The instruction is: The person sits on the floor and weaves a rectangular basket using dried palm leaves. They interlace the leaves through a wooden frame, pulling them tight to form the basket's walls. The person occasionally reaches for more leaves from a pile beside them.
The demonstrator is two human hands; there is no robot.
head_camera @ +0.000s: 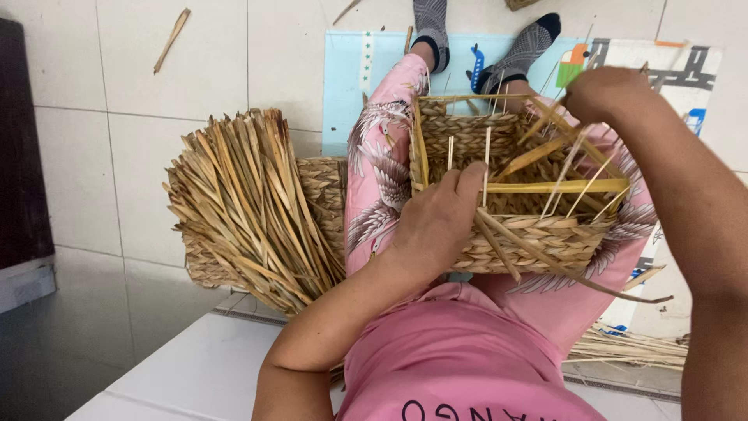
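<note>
The left hand (438, 221) rests closed over the near wall of a half-woven straw basket (538, 242) on the lap, thumb hooked inside the rim to steady it. At two o'clock from it, the right hand (606, 93) pinches a flat straw strand (545, 152), drawing it up and away; I cannot tell exactly how the fingertips grip. Keeping that strand taut while the other hand braces the wall should lay the weave snug. The basket holds only loose strand ends and thin upright sticks (488, 156). At nine o'clock, another basket (323, 187) bristles with unwoven straw (241, 203).
</note>
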